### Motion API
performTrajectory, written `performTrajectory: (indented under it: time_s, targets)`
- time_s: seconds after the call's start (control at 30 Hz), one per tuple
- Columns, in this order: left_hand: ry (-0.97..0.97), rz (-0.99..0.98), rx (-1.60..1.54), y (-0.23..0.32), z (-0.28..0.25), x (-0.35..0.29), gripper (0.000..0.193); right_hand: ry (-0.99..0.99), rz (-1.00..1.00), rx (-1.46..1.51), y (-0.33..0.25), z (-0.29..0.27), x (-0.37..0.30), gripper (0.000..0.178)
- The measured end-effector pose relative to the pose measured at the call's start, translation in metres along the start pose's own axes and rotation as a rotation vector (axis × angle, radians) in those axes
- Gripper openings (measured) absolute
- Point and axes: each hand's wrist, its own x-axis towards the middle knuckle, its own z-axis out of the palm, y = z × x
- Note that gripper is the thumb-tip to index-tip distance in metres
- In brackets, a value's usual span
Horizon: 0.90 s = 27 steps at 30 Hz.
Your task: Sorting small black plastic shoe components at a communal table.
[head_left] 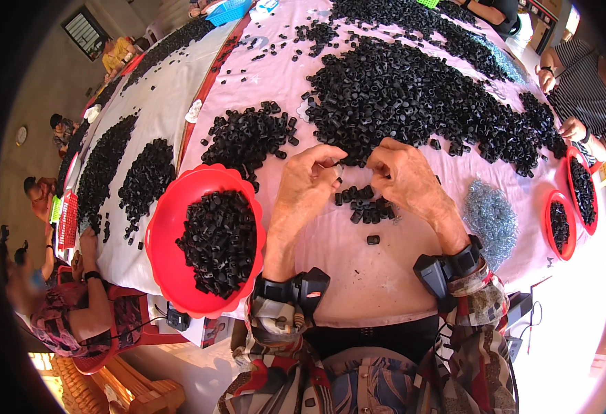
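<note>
My left hand (305,181) is raised over the pink cloth, its thumb and fingers pinched on a small black plastic piece (337,175). Close beside it, my right hand (408,178) curls inward with its fingertips together; whatever they hold is too small to make out. Below and between the hands lies a small cluster of black plastic pieces (368,210). One loose piece (372,240) sits nearer to me. Just beyond my fingers rises a big heap of the same black pieces (385,96). A smaller heap (247,138) is left of my left hand.
A scalloped red bowl (165,238), partly filled with black pieces, stands at my left. Shiny bluish small pieces (490,222) are piled right of my right forearm. Two red bowls (550,243) stand farther right. Other people sit around the cloth-covered table (379,283).
</note>
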Motion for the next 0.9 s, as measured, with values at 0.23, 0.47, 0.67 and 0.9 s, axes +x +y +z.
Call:
performTrajectory:
  time_s: [0.23,0.47,0.67,0.9]
  targets:
    - [-0.028,-0.102,-0.428,-0.005,0.006,-0.001,0.022,0.194,0.232,0.525,0.008,0.009,0.005,0.014]
    - [0.014,-0.136,-0.569,-0.005,0.014,-0.001,0.024,0.228,0.295,0.899,-0.014,0.001,0.006,0.009]
    - [-0.040,-0.059,-0.527,-0.012,0.021,0.000,0.019,0.233,0.332,0.918,-0.012,0.000,0.006,0.008]
    - [0.010,-0.055,-0.507,-0.012,0.017,-0.001,0.017,0.231,0.325,0.913,-0.013,0.001,0.006,0.008]
